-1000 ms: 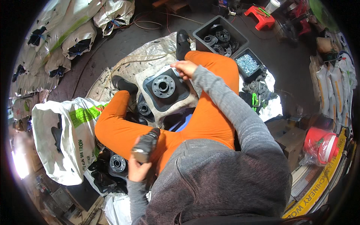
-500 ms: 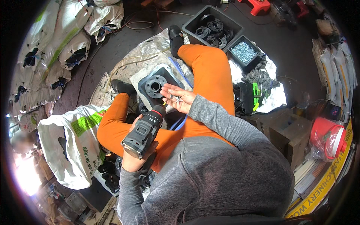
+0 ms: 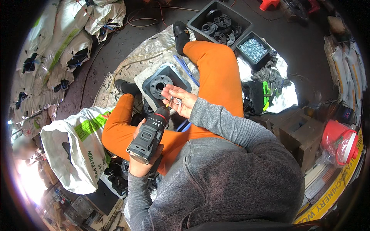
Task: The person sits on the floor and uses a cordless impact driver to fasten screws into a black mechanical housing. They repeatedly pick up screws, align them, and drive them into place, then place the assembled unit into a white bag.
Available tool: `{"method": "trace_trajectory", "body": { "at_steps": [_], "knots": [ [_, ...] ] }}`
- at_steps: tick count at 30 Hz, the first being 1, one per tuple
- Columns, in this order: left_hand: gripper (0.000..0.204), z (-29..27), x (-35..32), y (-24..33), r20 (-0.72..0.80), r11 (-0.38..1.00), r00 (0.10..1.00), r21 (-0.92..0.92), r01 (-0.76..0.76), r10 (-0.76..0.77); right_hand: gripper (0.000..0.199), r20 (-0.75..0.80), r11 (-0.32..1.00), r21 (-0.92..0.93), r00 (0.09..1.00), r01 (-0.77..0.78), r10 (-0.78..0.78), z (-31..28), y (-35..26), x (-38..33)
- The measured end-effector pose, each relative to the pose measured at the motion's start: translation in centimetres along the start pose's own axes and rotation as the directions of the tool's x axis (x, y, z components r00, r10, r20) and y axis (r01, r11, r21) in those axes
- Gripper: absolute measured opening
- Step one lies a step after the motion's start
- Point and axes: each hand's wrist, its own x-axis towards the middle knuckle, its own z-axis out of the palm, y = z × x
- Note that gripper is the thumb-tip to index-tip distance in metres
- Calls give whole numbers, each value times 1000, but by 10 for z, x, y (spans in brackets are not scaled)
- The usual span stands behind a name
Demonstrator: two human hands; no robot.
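The drill has a matt, dark plastic-looking casing; the round flange looks dull and smooth, like grey metal. The palmed screws are shiny metal. The sack is creased white plastic, the trousers matt cloth.

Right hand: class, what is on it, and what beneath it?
Silvery screws lie on the right hand. Beneath it, the flange mostly shows, part of its edge covered; whatever else the hand hides cannot be seen.
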Motion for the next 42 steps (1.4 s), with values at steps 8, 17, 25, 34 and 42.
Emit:
{"method": "trace_trajectory", "body": {
  "at_steps": [8, 17, 25, 34, 42],
  "knots": [
    [81, 3, -2, 5, 65, 986, 994, 144, 83, -93, 27, -99, 999, -26, 995, 24, -26, 2, 10, 8],
    [48, -35, 26, -12, -47, 980, 979, -37, 196, -198, 25, -146, 908, -313, 930, 280, -337, -30, -8, 39],
    [28, -49, 64, -42, -12, 961, 961, -32, 275, -276, 40, -276, 706, -694, 853, 142, -443, -44, -17, 69],
    [31, -51, 96, -56, 103, 959, 959, 137, 250, -265, 43, -105, 621, -754, 895, 212, -433, -58, 2, 97],
    [38, -63, 127, -40, 276, 913, 873, 192, 359, -402, 37, -86, 622, -734, 872, 271, -481, -55, 11, 97]
  ]
}}
